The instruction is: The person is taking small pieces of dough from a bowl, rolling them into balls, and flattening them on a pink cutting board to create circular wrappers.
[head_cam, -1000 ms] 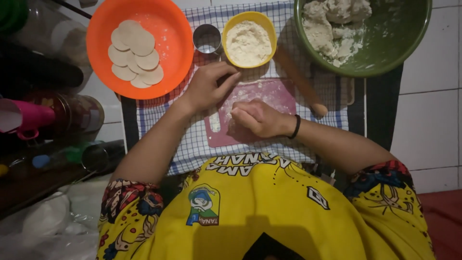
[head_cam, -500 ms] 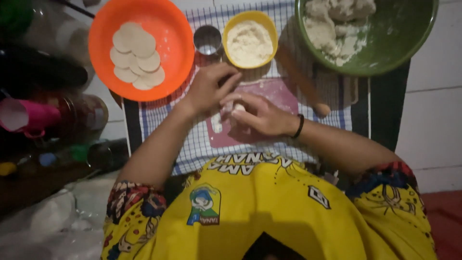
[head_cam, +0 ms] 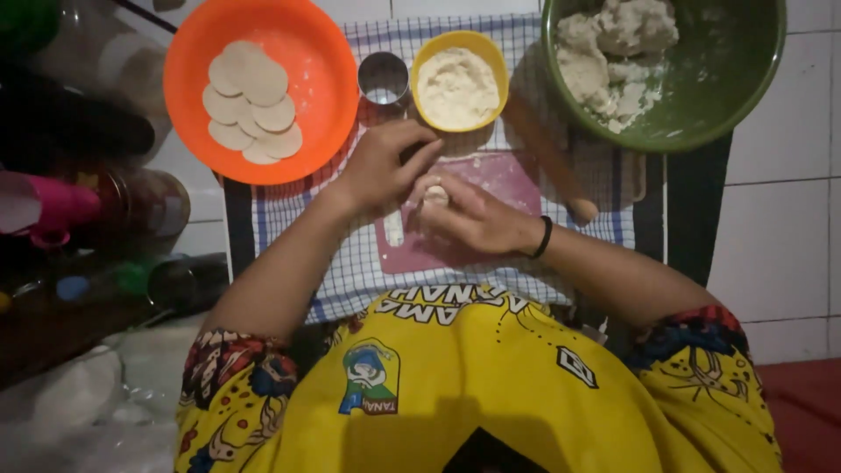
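My left hand (head_cam: 378, 168) and my right hand (head_cam: 473, 217) meet over a pink board (head_cam: 512, 180) on a checked cloth (head_cam: 350, 263). Between their fingertips sits a small pale dough piece (head_cam: 435, 194), pinched by both hands. My right wrist wears a black band (head_cam: 545, 236). A thin strip of dough (head_cam: 394, 228) lies on the board just below my left hand.
An orange bowl (head_cam: 324, 79) holding several flat dough discs (head_cam: 250, 101) is at the far left. A round metal cutter (head_cam: 383, 79) and a yellow bowl of flour (head_cam: 457, 83) stand behind the hands. A green bowl (head_cam: 718, 79) with dough is far right, with a wooden rolling pin (head_cam: 552, 162) beside it. Bottles and a pink cup (head_cam: 48, 206) crowd the left.
My hands have drawn closer together and lifted slightly. The small dough piece now shows between the fingertips of both hands.
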